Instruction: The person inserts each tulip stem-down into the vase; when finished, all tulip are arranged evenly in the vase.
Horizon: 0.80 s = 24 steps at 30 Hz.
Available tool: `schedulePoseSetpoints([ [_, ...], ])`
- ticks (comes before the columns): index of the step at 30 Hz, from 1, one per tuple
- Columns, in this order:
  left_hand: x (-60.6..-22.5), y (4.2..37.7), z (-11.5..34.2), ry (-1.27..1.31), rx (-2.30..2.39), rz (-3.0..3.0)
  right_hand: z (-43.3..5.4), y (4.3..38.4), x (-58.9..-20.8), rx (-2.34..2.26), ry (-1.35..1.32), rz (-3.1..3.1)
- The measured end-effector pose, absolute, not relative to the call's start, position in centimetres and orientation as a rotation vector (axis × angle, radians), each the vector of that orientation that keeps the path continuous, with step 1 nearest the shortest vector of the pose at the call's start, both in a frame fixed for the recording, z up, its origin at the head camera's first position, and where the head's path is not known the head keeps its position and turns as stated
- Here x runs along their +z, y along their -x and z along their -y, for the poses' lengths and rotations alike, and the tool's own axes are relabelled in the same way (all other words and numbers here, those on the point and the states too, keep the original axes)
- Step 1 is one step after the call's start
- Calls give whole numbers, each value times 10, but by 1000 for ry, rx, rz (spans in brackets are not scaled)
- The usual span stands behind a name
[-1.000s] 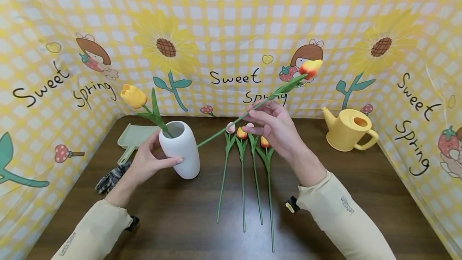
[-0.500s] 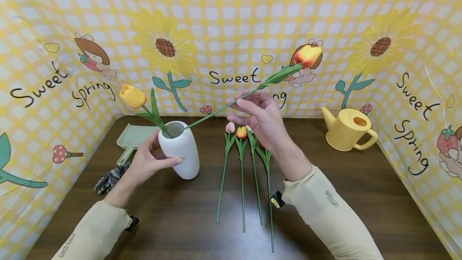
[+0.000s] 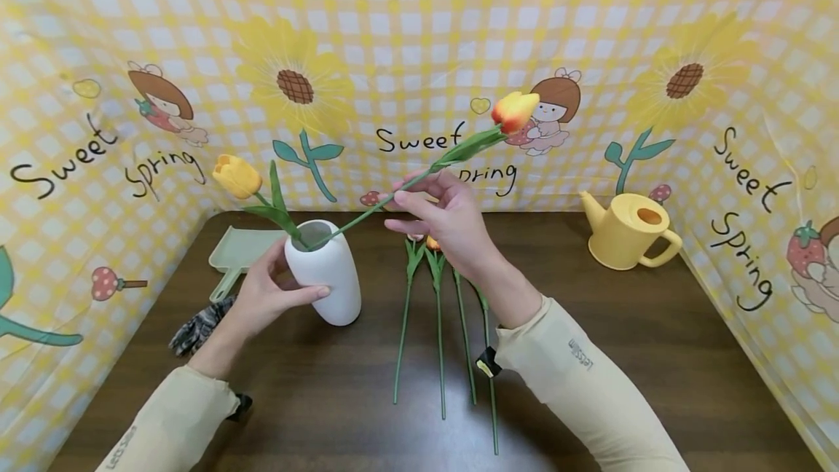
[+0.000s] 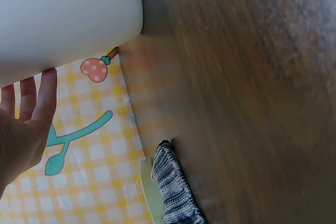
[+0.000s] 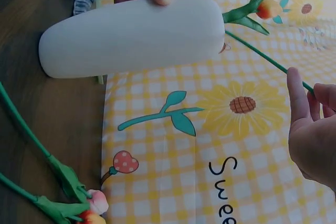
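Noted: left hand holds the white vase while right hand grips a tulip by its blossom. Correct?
Not by the blossom: the head view shows the right hand gripping the tulip by its stem. The left hand does hold the white vase.

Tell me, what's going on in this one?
A person's left hand holds a white vase with a yellow tulip in it. The right hand pinches a red-and-yellow tulip by the stem, its lower end inside the vase. Four more tulips lie on the table, and a yellow watering can stands to the right.
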State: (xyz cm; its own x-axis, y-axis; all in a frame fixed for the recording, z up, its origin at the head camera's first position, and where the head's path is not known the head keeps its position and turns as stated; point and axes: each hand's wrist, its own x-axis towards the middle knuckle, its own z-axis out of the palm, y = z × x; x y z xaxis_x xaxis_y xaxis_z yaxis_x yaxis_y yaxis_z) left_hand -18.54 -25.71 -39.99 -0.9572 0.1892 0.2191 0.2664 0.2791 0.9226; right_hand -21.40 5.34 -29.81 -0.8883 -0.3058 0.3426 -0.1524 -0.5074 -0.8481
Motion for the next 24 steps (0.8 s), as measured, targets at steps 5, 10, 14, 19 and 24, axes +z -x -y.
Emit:
schedulePoseSetpoints([
  [5,-398,183,260,432,-1789,2461,-40,215,-296,-2509,819,-1520],
  [10,-398,186,255,449,-1836,2443,-33,215,-288,-2443,846,-1595],
  [14,-400,189,254,445,-1857,2436,-27,216,-282,-2413,856,-1611],
  [19,-400,189,256,420,-1830,2453,-16,217,-280,-2408,884,-1593],
  [24,-401,187,257,434,-1831,2446,-6,218,-282,-2408,890,-1583],
])
